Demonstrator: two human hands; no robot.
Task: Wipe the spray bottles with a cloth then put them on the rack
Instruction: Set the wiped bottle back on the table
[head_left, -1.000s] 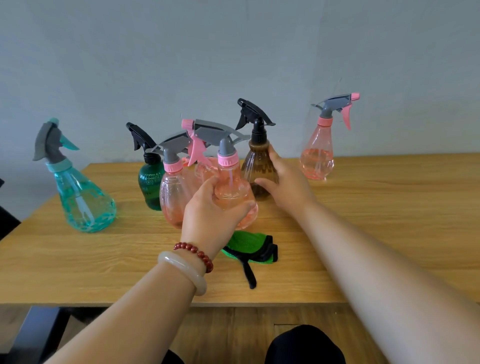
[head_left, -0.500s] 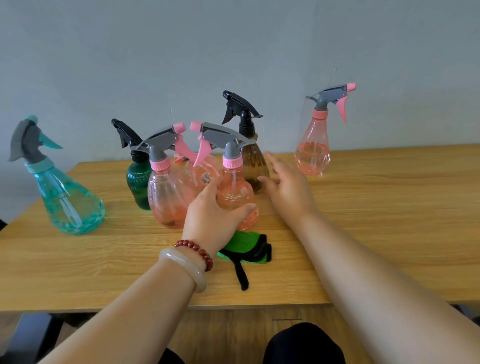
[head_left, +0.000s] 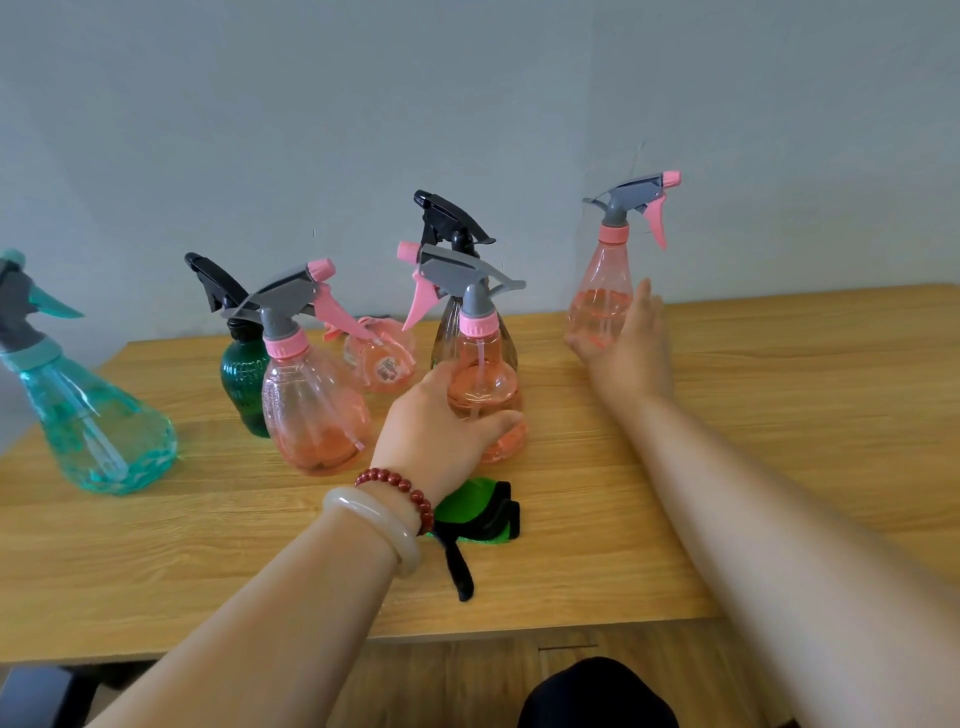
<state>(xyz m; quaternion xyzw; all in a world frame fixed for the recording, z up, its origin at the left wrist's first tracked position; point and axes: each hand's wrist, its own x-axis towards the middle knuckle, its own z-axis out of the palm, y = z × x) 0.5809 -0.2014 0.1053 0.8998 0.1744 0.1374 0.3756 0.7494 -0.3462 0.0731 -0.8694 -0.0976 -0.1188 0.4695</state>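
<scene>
Left hand grips the clear pink plastic spray bottle, brown black-topped bottle mostly hidden behind it; blurry right hand has straight fingers.

Grey wall; wooden table

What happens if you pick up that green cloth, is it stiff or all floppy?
Probably floppy: the green cloth lies crumpled in soft folds, and its black strap trails limp. It looks thin, so likely light, and it shouldn't roll.
</scene>
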